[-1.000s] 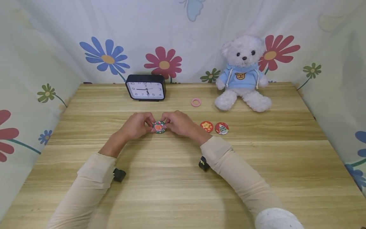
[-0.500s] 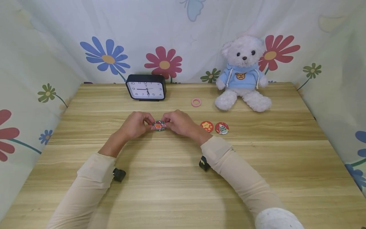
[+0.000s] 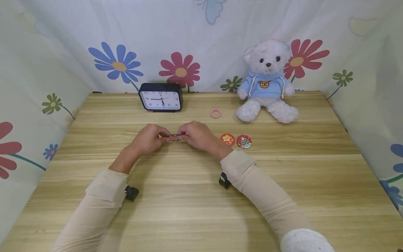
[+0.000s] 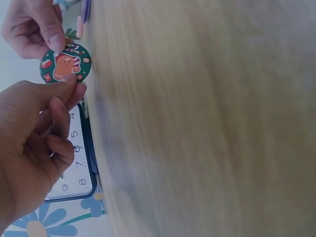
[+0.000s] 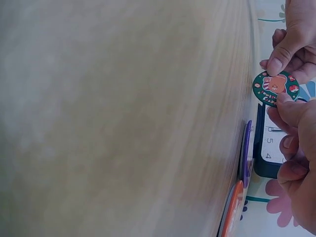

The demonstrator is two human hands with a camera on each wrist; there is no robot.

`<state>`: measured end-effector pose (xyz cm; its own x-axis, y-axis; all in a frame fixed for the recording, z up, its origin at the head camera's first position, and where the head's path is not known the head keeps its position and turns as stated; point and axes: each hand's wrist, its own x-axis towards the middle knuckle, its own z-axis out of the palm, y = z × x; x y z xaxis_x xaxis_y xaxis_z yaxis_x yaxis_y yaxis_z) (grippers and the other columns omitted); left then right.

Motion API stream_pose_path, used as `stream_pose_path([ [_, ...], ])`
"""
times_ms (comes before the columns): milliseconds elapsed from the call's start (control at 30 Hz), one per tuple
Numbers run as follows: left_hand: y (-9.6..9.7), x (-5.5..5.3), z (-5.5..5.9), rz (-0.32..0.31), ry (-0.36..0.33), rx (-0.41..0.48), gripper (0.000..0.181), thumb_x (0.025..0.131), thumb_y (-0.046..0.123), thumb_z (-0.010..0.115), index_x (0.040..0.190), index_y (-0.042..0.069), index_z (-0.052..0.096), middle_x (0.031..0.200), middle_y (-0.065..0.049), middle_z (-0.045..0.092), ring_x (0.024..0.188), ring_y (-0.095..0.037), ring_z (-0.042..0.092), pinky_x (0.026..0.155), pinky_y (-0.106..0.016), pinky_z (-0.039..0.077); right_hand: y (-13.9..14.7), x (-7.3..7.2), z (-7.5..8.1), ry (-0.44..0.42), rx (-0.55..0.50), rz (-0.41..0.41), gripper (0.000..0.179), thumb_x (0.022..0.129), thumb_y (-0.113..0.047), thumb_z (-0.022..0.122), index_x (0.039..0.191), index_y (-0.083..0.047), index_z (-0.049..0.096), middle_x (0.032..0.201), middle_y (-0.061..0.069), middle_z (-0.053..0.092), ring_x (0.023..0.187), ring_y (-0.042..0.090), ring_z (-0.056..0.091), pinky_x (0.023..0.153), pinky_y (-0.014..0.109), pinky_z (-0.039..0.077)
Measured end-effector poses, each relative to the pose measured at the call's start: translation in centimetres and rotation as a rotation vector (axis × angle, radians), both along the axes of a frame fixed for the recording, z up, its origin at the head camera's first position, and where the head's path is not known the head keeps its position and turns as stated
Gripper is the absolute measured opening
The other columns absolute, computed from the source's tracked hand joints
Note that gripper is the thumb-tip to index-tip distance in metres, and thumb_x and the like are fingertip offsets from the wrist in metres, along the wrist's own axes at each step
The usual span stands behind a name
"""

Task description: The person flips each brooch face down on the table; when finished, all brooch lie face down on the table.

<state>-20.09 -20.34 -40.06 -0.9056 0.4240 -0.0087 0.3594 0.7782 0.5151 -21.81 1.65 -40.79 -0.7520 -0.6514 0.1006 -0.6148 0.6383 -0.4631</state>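
While a white teddy bear (image 3: 268, 63) in a blue hoodie (image 3: 274, 89) sits at the far side of a wood-grain table (image 3: 189, 203), a person in beige sleeves (image 3: 94, 210) holds a round green badge (image 3: 174, 137) between two hands, as seen from the head camera. The left hand (image 3: 149, 139) and the right hand (image 3: 198, 135) pinch it from opposite sides, thumbs and fingers clamped on it, its face tilted and foreshortened; it is nearer the person than a black-framed desk clock (image 3: 161, 99). To the right of the hands, a red badge with a yellow star (image 3: 227, 139) lies just beside a red badge with a Christmas tree (image 3: 244, 141), and a pink ring (image 3: 212, 113) rests between the clock and the bear. Behind hangs a pale backdrop (image 3: 217, 45) printed with flowers. From the left wrist, the badge shows an orange cartoon figure on green; the left thumb presses on its face, the other fingers bent below, with part of the clock's dial beyond. From the right wrist, the right thumb lies on the badge's face opposite the left hand's grip, the clock behind. Whether the badge touches the table cannot be told.
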Motion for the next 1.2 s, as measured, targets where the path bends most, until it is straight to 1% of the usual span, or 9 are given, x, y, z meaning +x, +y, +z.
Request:
stream_pose_path([
  [200,0.04,0.14,-0.23,-0.001,0.029,-0.006,0.015,0.090,0.002,0.068,0.100,0.001,0.079,0.091,-0.015,0.079,0.075,-0.017,0.064,0.068,-0.029,0.049,-0.14,0.08,0.02,0.029,0.037,0.011,0.009,0.098,-0.021,0.068,0.099,-0.020,0.076,0.094,-0.007,0.076,0.080,0.010,0.061,0.076,0.034,0.053],
  [267,0.09,0.07,-0.29,0.003,0.027,-0.003,0.016,0.091,0.002,0.067,0.102,-0.001,0.079,0.092,-0.016,0.078,0.075,-0.018,0.064,0.067,-0.028,0.048,-0.15,0.04,0.02,0.030,0.057,0.022,0.010,0.098,-0.024,0.068,0.100,-0.020,0.076,0.093,-0.008,0.075,0.079,0.010,0.060,0.075,0.032,0.052],
  [367,0.13,-0.01,-0.30,0.014,-0.003,0.012,0.019,0.092,0.001,0.065,0.106,-0.003,0.077,0.096,-0.018,0.078,0.072,-0.016,0.062,0.063,-0.025,0.047,-0.17,0.00,-0.07,0.003,0.084,0.039,0.013,0.099,-0.030,0.067,0.100,-0.022,0.077,0.089,-0.009,0.073,0.077,0.009,0.057,0.072,0.029,0.049],
  [500,0.11,-0.05,-0.10,0.013,-0.059,0.051,0.023,0.093,0.005,0.069,0.113,-0.004,0.075,0.099,-0.020,0.077,0.069,-0.013,0.060,0.058,-0.021,0.046,-0.20,-0.01,-0.10,-0.049,0.090,0.045,0.018,0.098,-0.035,0.067,0.102,-0.023,0.080,0.088,-0.009,0.073,0.076,0.008,0.055,0.071,0.027,0.047],
  [633,-0.06,-0.15,-0.17,-0.006,-0.115,0.091,0.031,0.092,0.013,0.074,0.118,-0.005,0.073,0.098,-0.019,0.077,0.069,-0.010,0.059,0.058,-0.020,0.046,-0.23,0.04,0.00,-0.082,0.079,0.042,0.022,0.097,-0.036,0.068,0.109,-0.022,0.080,0.099,-0.007,0.077,0.083,0.007,0.061,0.078,0.029,0.053],
  [767,-0.25,-0.14,-0.39,-0.009,-0.158,0.103,0.036,0.093,0.017,0.074,0.121,-0.005,0.071,0.099,-0.018,0.077,0.071,-0.011,0.059,0.059,-0.021,0.046,-0.23,0.06,-0.06,-0.098,0.082,0.036,0.026,0.096,-0.037,0.069,0.113,-0.020,0.079,0.107,-0.004,0.078,0.095,0.008,0.067,0.088,0.033,0.056],
  [833,-0.28,-0.11,-0.45,-0.005,-0.173,0.110,0.037,0.093,0.018,0.074,0.122,-0.005,0.071,0.100,-0.018,0.077,0.072,-0.011,0.059,0.059,-0.021,0.047,-0.23,0.06,-0.13,-0.109,0.074,0.031,0.027,0.095,-0.036,0.070,0.114,-0.019,0.079,0.108,-0.003,0.078,0.097,0.009,0.067,0.090,0.033,0.056],
  [1033,-0.12,-0.05,-0.47,0.015,-0.200,0.134,0.035,0.091,0.018,0.076,0.119,-0.003,0.072,0.098,-0.016,0.076,0.073,-0.010,0.057,0.060,-0.020,0.046,-0.21,0.07,-0.29,-0.172,0.022,0.021,0.023,0.092,-0.032,0.074,0.108,-0.017,0.079,0.099,-0.003,0.078,0.088,0.011,0.062,0.085,0.031,0.052],
  [1200,0.07,0.05,-0.38,0.037,-0.217,0.137,0.034,0.088,0.016,0.079,0.116,-0.003,0.074,0.098,-0.015,0.076,0.077,-0.013,0.059,0.063,-0.020,0.047,-0.29,-0.01,-0.51,-0.187,0.010,0.022,0.021,0.089,-0.032,0.078,0.104,-0.019,0.080,0.094,-0.005,0.078,0.086,0.009,0.061,0.083,0.029,0.050],
])
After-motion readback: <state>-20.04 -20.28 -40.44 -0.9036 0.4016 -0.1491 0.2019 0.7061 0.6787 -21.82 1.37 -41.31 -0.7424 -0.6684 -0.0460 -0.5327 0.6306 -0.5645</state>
